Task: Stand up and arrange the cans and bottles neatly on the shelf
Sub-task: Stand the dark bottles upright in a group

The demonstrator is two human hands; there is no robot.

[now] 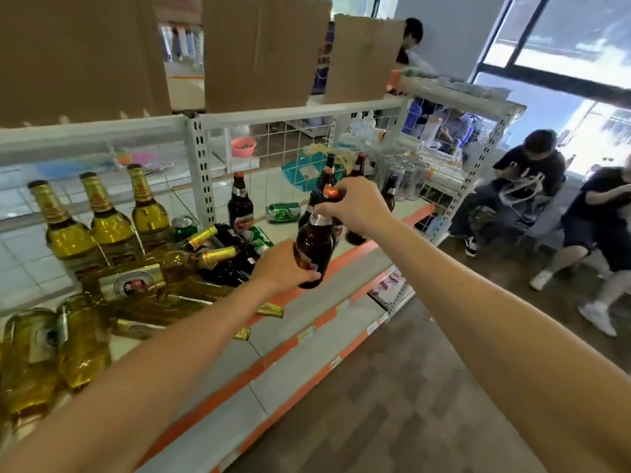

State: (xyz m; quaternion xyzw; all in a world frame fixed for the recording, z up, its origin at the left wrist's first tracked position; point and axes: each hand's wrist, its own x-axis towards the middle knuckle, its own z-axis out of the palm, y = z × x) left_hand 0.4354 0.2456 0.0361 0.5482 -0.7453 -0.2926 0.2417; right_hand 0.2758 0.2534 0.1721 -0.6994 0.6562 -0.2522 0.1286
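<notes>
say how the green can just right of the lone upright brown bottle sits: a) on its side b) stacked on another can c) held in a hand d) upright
a: the green can lies on its side on the shelf, just right of the upright brown bottle, with nothing under it but the shelf and no hand touching it.

Bright daylight comes from the big glass windows (580,39) on the right, which glow white, the long white metal shelf (307,112) looks bent near the edges, and the yellow glass bottles (34,353) at bottom left look blurry.
</notes>
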